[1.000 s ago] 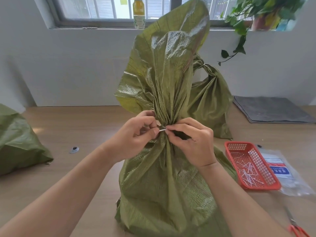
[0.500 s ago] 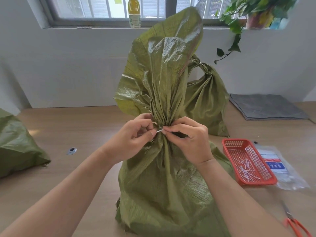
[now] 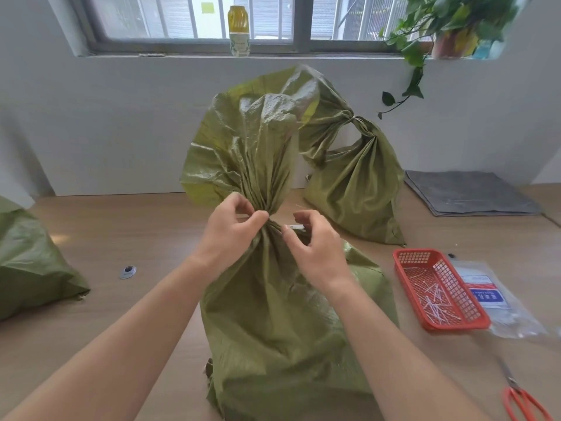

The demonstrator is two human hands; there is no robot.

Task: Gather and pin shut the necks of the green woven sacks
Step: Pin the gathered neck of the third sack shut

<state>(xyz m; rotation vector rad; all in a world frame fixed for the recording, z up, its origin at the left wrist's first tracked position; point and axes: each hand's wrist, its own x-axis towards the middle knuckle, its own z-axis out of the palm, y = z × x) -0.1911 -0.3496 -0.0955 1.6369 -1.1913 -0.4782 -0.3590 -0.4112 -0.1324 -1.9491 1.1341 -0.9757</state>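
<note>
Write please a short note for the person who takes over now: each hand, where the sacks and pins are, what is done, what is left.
Left hand: pinches the gathered neck of the front sack.
Right hand: beside the neck, holds a small pale pin; whether it is through the fabric I cannot tell.
Back sack: neck already tied shut.
Third sack: at the table's left edge, neck out of view.
Spare pins lie in the red basket.
Left: secure the front neck, check the third sack.

The nearest green sack (image 3: 273, 323) stands upright at centre, neck bunched tight, its top flaring upward. A second sack (image 3: 355, 183), already tied, leans at one o'clock; a third (image 3: 27, 262) lies at nine.
</note>
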